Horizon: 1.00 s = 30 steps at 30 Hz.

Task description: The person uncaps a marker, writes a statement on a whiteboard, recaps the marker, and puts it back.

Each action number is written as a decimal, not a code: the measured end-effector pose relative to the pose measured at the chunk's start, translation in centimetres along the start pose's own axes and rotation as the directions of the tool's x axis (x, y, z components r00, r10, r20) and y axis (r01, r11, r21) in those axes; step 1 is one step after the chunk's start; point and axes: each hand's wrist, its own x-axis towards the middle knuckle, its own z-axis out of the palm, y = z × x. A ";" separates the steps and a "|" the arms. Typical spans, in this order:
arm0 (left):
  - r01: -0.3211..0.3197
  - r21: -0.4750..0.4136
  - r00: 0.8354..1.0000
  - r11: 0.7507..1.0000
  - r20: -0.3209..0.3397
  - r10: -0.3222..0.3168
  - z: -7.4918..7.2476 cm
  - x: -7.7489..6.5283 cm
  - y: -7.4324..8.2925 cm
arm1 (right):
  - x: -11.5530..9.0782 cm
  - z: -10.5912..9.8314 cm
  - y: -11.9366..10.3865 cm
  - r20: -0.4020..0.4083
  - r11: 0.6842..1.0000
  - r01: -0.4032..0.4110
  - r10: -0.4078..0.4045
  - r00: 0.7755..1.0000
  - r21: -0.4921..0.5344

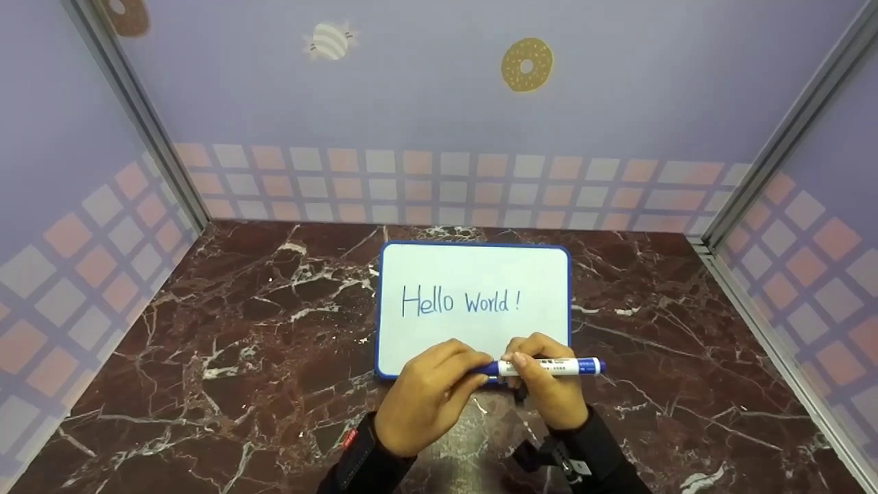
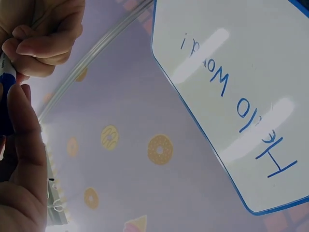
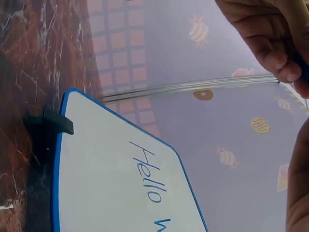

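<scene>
A whiteboard marker [image 1: 555, 366] with a white barrel and blue ends lies level between both hands, in front of a whiteboard's lower edge. The left hand [image 1: 435, 391] pinches the blue cap [image 1: 487, 368] between thumb and fingers. Around the white barrel, the right hand [image 1: 552, 387] curls its fingers with the thumb on top. Behind them is the blue-framed whiteboard [image 1: 473, 267], bearing "Hello World!" in blue writing [image 1: 461, 302]. In the left wrist view, fingers meet at the marker [image 2: 7, 72]. The right wrist view cuts most of the marker off.
A black holder [image 3: 58, 122] hooks over the board's lower edge in the right wrist view. Dark red marbled tabletop [image 1: 240, 343] spreads on both sides. Lilac panels [image 1: 425, 89] with sweets and checks enclose the back and sides, joined by metal corner posts [image 1: 137, 110].
</scene>
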 end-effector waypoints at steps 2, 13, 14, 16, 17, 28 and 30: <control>-0.007 -0.013 1.000 1.000 -0.009 0.006 0.1 0.0 0.1 | 0.0 0.0 0.1 0.013 0.999 -0.003 0.002 1.000 0.035; -0.021 0.001 0.999 1.000 -0.035 0.021 0.5 -0.1 0.2 | -0.2 0.1 0.5 0.031 0.990 -0.054 0.050 0.998 0.130; -0.023 0.003 0.999 1.000 -0.036 0.023 0.5 -0.1 0.2 | -0.2 0.1 0.5 0.032 0.989 -0.059 0.055 0.998 0.137; -0.025 0.007 0.999 1.000 -0.040 0.025 0.6 -0.2 0.1 | -0.3 0.2 0.6 0.036 0.985 -0.066 0.061 0.997 0.159; -0.024 0.005 0.999 1.000 -0.040 0.024 0.6 -0.2 0.1 | -0.3 0.2 0.6 0.039 0.984 -0.068 0.063 0.997 0.166; 0.040 -0.085 0.999 0.996 0.035 -0.038 0.2 -0.2 -0.8 | 0.0 -0.6 -0.5 0.024 0.990 -0.124 0.126 0.992 -0.074; 0.047 -0.075 0.998 0.996 0.045 -0.044 0.0 -0.1 -0.9 | -0.1 -0.9 -0.7 0.030 0.985 -0.143 0.147 0.989 -0.092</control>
